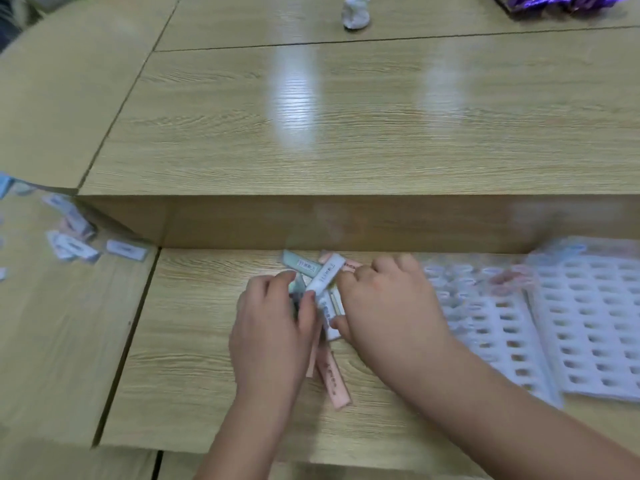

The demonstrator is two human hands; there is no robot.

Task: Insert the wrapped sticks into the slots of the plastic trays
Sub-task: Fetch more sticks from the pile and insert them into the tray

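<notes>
A small heap of wrapped sticks (325, 275), white, pale green and pink, lies on the lower desk in the middle of the view. My left hand (273, 327) and my right hand (388, 306) both curl round sticks from this heap, close together. A pink stick (334, 379) pokes out below my hands. Two white plastic trays lie to the right: the nearer tray (495, 327) has several sticks in its far rows, and the other tray (595, 323) sits beside it with open slots. The picture is blurred.
More wrapped sticks (76, 237) are scattered on the desk at the left. A raised wooden shelf (346, 133) runs behind the work area. On it stand a crumpled white object (356, 10) and, at the top right, a purple foil bag (568, 1).
</notes>
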